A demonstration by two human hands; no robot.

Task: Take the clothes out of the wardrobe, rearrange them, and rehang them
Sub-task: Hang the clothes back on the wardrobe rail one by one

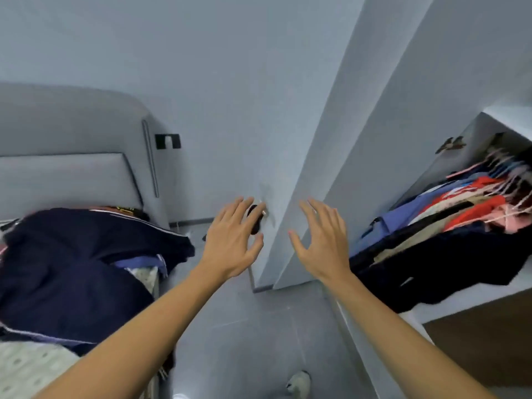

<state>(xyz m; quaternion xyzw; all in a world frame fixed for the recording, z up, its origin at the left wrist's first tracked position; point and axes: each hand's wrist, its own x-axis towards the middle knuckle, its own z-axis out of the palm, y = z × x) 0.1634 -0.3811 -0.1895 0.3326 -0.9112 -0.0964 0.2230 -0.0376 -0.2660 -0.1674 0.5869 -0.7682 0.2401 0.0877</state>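
Observation:
The open wardrobe (472, 131) is at the right, with several clothes (449, 214) in red, blue, beige and black hanging on hangers inside. A pile of dark navy clothes (72, 269) lies on the bed at the left. My left hand (233, 240) and my right hand (322, 240) are both stretched out in mid-air between the bed and the wardrobe, fingers spread, holding nothing. The left hand is in front of a dark door handle (254, 218).
A white wardrobe door (316, 139) stands open edge-on between my hands and the hanging clothes. The bed (26, 367) with a patterned sheet and a grey headboard (66, 180) fills the left. Grey tiled floor (244, 341) runs between them, with a slipper (299, 381) at the bottom.

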